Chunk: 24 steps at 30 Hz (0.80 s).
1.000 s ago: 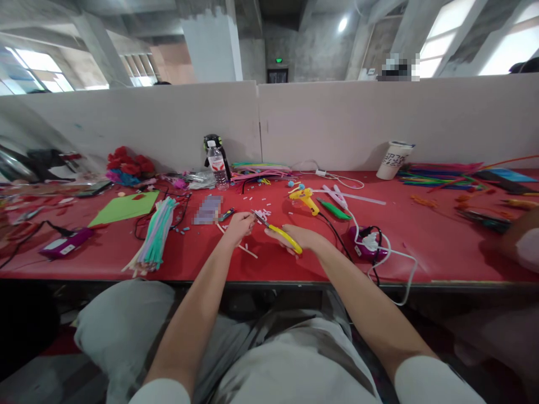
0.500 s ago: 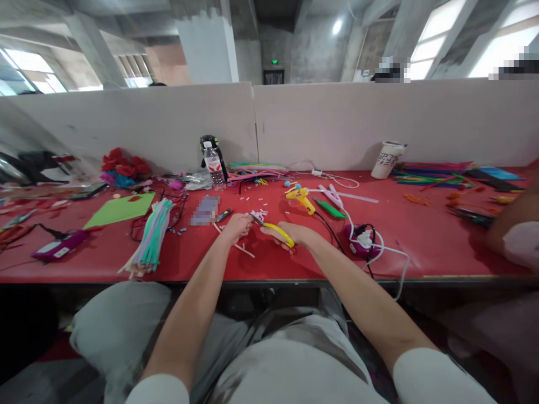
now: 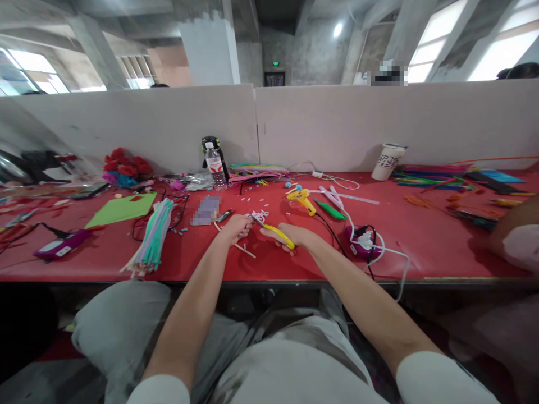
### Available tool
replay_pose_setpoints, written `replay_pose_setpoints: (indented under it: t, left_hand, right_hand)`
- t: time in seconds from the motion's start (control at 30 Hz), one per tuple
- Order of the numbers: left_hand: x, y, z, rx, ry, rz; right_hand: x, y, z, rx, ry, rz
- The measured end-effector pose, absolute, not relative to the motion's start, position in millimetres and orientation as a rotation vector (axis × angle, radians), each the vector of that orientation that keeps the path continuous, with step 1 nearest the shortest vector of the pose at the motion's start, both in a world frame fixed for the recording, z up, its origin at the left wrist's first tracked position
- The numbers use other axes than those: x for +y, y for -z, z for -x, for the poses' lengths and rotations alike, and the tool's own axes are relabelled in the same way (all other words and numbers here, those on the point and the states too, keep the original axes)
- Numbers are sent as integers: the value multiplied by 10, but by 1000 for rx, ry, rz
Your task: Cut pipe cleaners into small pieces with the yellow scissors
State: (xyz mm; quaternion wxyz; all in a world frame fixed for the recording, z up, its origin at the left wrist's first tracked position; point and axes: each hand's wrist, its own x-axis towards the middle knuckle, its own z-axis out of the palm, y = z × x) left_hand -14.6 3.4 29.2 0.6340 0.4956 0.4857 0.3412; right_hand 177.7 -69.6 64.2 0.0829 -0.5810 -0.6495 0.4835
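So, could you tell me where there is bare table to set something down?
The red table looks bare between the white cable and the other person's arm, and between the pipe-cleaner bundle and the left forearm. It is crowded beyond the right hand, with pale scraps and the glue gun.

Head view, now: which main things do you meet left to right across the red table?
Purple box with a black cable → bundle of teal, lilac and cream fuzzy stems → clear plastic bottle → yellow-handled metal scissors in the right hand → slim green tapered object → whitish cup with black print.
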Motion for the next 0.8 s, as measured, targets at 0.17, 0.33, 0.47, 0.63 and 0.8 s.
replay_pose_setpoints:
  t: [0.17,0.33,0.47,0.63,0.8]
  left_hand:
    - [26,-284,157,1115,-780,-1137]
    - [46,-251,165,1127,-775,-1134]
    - [61,-238,163,1140,-769,-1118]
    - [42,-267,167,1137,-791,-1116]
    - [11,-300,183,1118,-897,-1124]
  right_hand:
    - [-690,-629,-1774,-1970,-1435,1719]
    - [-687,-625,-1767,-1979,-1429,1721]
    - [-681,-617,-1760,-1965,-1401,1748]
    - [-661,-502,-1817,-1890,-1377,1654]
    - [-650,-367,-1926,-1776,-1499,1525]
